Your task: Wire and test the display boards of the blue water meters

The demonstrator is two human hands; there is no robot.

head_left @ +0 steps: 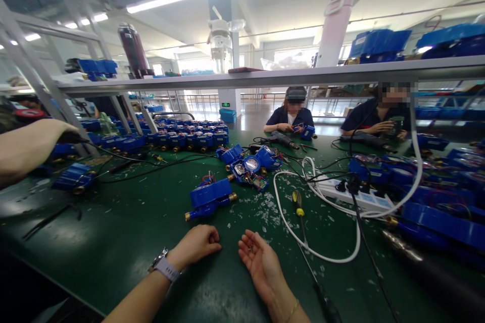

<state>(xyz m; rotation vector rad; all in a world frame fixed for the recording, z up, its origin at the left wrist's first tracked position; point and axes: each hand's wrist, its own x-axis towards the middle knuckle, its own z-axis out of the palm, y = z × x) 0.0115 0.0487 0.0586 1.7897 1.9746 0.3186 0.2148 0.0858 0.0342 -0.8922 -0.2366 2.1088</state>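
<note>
While the left hand (194, 248) rests low over the green tabletop (125, 242) with its fingers curled inward, the right hand (262, 266) lies palm up beside it, the two well apart from touching. I cannot tell whether the left fingers pinch anything. Those of the right hand are slightly bent and apart from the thumb, with small metal bits (250, 249) showing near them. A watch (163, 264) circles the left wrist and a thin bracelet (292, 309) the right.

Just beyond the hands sits a blue meter (210, 194) with brass ends, wires rising from its back. Behind it and to its right, more blue meters (248, 165) huddle together, one with a round dial facing up. Pale scraps (271, 212) litter the surface near them. To the right lie a yellow-and-black screwdriver (298, 203), a looping white cable (343, 261) and a power strip (356, 195). Another person's forearm (32, 149) reaches in at the left edge; across the tabletop, two co-workers (288, 115) handle parts.
</note>
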